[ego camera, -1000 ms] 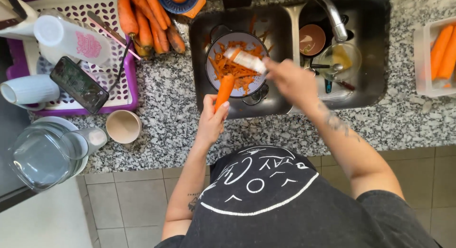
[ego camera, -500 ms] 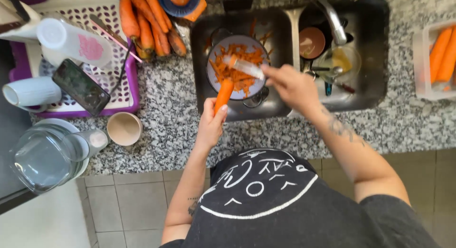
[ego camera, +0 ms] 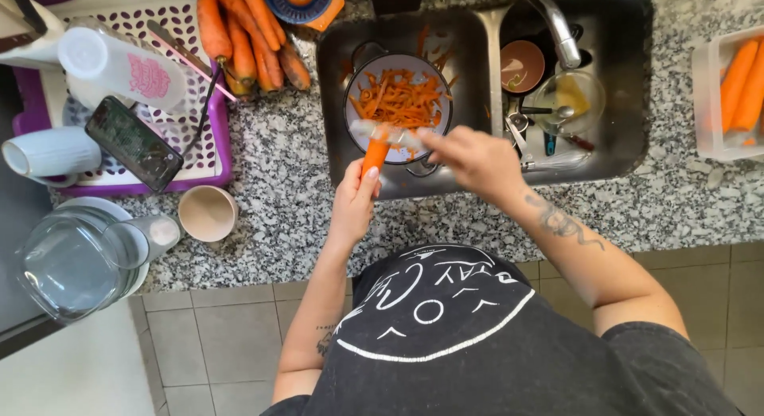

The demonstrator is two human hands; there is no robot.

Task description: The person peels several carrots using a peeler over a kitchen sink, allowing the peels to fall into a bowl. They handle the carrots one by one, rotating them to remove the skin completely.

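Observation:
My left hand (ego camera: pixel 352 205) grips the lower end of an orange carrot (ego camera: pixel 373 154), held upright over the left sink basin. My right hand (ego camera: pixel 473 159) holds a white peeler (ego camera: pixel 384 132), blurred, laid across the carrot's top. Just beyond them a white bowl (ego camera: pixel 352 88) in the sink (ego camera: pixel 330 46) is full of orange carrot peelings (ego camera: pixel 398 97).
Unpeeled carrots (ego camera: pixel 239 34) lie on the granite counter (ego camera: pixel 278 145) by a white drying rack (ego camera: pixel 171 10) holding a phone (ego camera: pixel 133 143) and a bottle (ego camera: pixel 119 66). A beige cup (ego camera: pixel 206 212) and glass jar (ego camera: pixel 68 261) stand at left. Peeled carrots (ego camera: pixel 742 75) fill a tub at right. Dishes sit under the tap (ego camera: pixel 557 26).
My right hand has drawn the peeler down along the carrot toward me, from the bowl's middle to its near rim. My left hand keeps its hold on the carrot.

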